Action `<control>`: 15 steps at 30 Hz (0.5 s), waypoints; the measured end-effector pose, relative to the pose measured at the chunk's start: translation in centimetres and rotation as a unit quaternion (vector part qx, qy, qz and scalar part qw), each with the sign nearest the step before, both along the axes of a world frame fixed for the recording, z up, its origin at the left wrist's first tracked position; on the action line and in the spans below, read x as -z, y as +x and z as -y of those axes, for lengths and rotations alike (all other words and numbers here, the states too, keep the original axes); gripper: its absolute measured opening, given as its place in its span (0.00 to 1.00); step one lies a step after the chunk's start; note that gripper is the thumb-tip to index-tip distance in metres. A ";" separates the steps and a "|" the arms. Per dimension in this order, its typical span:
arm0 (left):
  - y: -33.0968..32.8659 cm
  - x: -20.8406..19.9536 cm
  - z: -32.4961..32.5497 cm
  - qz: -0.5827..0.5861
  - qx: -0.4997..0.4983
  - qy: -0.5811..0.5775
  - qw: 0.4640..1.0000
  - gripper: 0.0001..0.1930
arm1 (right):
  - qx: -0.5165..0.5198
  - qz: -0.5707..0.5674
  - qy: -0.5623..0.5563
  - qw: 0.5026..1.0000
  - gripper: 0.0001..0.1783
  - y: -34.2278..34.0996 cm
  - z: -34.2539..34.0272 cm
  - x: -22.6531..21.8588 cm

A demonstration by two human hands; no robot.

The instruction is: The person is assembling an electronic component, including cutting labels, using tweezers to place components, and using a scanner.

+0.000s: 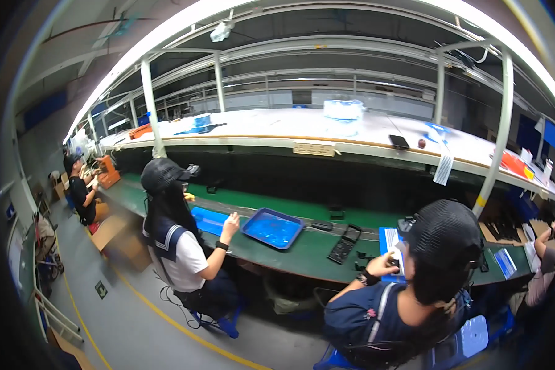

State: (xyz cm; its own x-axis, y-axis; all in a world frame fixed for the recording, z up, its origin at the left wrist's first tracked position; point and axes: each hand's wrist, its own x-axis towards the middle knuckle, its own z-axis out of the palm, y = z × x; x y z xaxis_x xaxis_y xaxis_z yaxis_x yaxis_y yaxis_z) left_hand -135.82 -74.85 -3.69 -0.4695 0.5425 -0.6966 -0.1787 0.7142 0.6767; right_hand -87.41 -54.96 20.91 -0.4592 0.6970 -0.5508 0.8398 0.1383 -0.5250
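Neither my left hand nor my right hand shows in the head view, and no forearm of mine comes in from the lower edge. In front of me runs a long green workbench. On it lies a blue tray with a dark rim, and a flat blue sheet is to its left. A black plastic frame-like part rests to the right of the tray. Small black parts lie around it, too small to name.
Seated co-workers in dark caps, one in a white top and one in navy, line the bench's near side. Another person sits far left beside a cardboard box. A white shelf with posts runs above the bench.
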 end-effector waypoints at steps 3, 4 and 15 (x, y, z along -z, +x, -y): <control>-4.0 -0.8 -2.3 0.016 -0.041 0.093 0.995 0.08 | -0.018 -0.124 -0.032 0.992 0.13 -6.0 -1.3 1.9; -4.1 -3.9 -4.9 -0.006 -0.056 0.118 0.991 0.09 | -0.014 -0.165 -0.043 0.985 0.13 -8.0 -1.8 2.6; -33.3 1.7 -16.6 0.390 -0.058 0.410 0.822 0.10 | 0.112 -0.377 -0.174 0.903 0.09 -34.5 -14.4 -5.8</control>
State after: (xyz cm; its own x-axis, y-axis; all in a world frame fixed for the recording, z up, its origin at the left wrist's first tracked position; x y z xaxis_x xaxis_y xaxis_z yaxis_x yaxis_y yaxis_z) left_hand -169.11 -58.21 -5.42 -0.1338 0.9632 -0.2332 -0.8220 0.0235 0.5690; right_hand -121.94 -40.61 26.72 -0.6641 0.6640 -0.3435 0.2119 -0.2735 -0.9382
